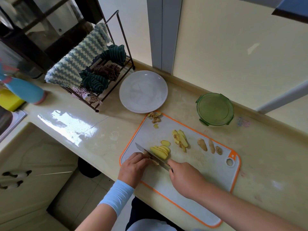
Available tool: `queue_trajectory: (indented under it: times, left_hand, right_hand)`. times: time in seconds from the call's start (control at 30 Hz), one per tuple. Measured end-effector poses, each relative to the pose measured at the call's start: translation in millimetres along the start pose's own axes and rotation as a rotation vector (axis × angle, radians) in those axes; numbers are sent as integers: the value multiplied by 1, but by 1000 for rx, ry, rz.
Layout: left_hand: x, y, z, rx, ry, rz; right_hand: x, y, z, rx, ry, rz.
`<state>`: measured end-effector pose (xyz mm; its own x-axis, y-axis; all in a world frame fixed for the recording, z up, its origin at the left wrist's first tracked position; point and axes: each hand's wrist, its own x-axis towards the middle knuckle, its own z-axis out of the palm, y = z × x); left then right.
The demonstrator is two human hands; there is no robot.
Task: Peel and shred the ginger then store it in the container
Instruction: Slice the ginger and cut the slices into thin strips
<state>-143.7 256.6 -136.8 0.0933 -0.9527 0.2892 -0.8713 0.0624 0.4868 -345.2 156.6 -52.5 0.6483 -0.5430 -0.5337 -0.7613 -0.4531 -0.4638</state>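
On the white, orange-rimmed cutting board (196, 177) my left hand (133, 167) holds down a small end piece of ginger (154, 161) with curled fingers. My right hand (185, 177) grips the handle of a knife (145, 151) whose blade stands against that piece. A fan of yellow ginger slices (160, 151) lies just beyond the blade. A second pile of slices (180, 139) lies farther right, then three unpeeled ginger knobs (210, 146). Peel scraps (155, 116) sit at the board's far corner. The green lidded container (215, 109) stands behind the board.
A white plate (143, 91) sits behind the board's left corner. A wire rack with cloths (90, 70) stands to the left, with a blue bottle (25, 90) and a sink (8, 120) beyond it. The counter's front edge runs under my forearms.
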Motion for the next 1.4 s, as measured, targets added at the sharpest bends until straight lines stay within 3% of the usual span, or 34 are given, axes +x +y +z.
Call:
queue_trajectory:
  times: [0.87,1.13,1.4]
  left_hand:
    - [-1,-2,1,12,-16,1]
    - [-1,0,2,11,8,8]
    - [0,1,-1,-36,24,25]
  right_hand:
    - [12,2,17,19,6,21]
    - [45,-27,17,-16,31,10]
    - [9,13,23,38,52,48]
